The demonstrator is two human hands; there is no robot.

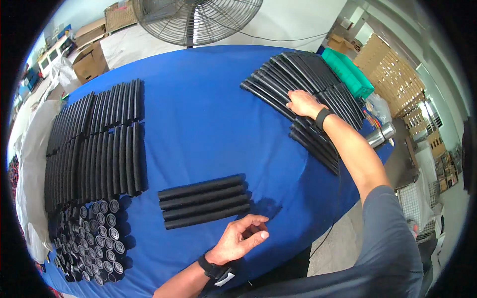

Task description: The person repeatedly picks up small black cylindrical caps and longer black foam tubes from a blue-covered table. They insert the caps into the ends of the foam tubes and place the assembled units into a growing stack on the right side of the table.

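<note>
My right hand [304,103] reaches onto a fanned stack of glossy black tubes [268,94] at the far right, its fingers closed on a tube near the stack's front edge. The palm hides part of the tubes. Nearer, my left hand [241,239] hovers above the table's front part, thumb and fingers apart and nothing between them. Just beyond it, several black foam-like sleeves [203,201] lie side by side in a small group. More black tubes [318,144] lie below my right wrist.
Rows of black sleeves [94,144] cover the left side of the blue-covered table [198,109]. Many round black caps [92,243] stand nearer. A green bin [348,74] and steel bottle [381,135] sit at the right. Behind stands a large fan [196,20].
</note>
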